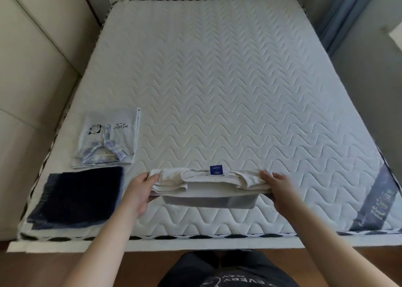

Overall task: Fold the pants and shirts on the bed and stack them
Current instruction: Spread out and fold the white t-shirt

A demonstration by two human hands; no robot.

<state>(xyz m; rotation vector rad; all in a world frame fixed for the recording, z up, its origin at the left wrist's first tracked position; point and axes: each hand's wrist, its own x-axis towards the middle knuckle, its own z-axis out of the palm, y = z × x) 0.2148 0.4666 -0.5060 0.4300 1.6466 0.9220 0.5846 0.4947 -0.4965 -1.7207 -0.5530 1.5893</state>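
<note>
Two hands of mine meet one folded garment just above the near part of the bed (217,90). My dark top with pale lettering (224,273) fills the bottom of the view, above a strip of brown wooden floor (54,269). From there my bare forearms reach forward over the mattress edge with its black-and-white trim.

My left hand (139,191) grips the left end of the white folded shirt (208,183), thumb on top and fingers curled beneath the layers. My right hand (280,190) pinches the right end the same way, thumb over the top fold, fingers under it. The shirt lies across between them in several stacked layers, its lower panel hanging slightly toward me, and a small blue label (216,169) stands up at the middle of its far edge. I cannot tell whether the bundle touches the mattress or is lifted just clear.

To my left, near the corner of the bed, folded dark navy pants (80,197) lie flat. Just beyond them sits a folded pale shirt (111,138) with a cartoon print and a plaid collar, its near edge close to the pants.

Farther on, the white quilted mattress stretches to the headboard, with a blue curtain (343,16) at the far right.
</note>
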